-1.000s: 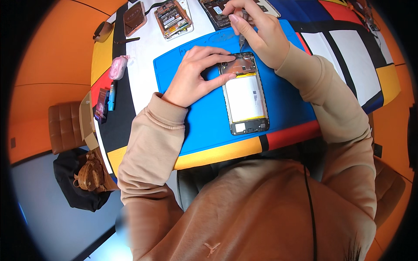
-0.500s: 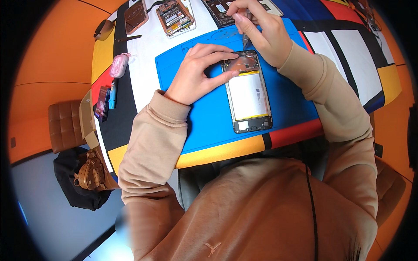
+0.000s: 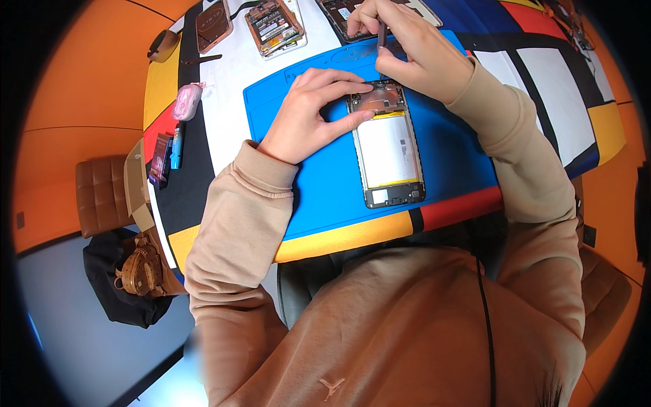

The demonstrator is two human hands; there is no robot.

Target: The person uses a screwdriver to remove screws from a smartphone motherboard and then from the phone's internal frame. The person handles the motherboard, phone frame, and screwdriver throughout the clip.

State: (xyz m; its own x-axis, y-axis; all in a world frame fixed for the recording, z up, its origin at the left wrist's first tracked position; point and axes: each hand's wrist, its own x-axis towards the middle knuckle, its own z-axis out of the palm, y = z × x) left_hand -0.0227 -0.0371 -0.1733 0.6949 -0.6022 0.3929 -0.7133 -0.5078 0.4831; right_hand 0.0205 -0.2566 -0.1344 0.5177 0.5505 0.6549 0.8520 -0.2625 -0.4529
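On the blue mat lies an opened smartphone, its back off and its white battery showing below the dark upper section. My left hand steadies the phone, fingertips on its upper section and thumb by the battery's top edge. Between the fingers and thumb of my right hand is a slim dark screwdriver, held upright. Its lower end points at the phone's top edge; whether the tip touches is too small to tell.
Past the mat's far edge lie another opened phone, a brown-backed phone and a larger dark opened device. At the left are a pink case, a blue marker-like tube and a small dark box.
My right hand has shifted slightly to the right and down, and the screwdriver now stands more upright over the phone's top edge. My left hand and the phone look almost unmoved.
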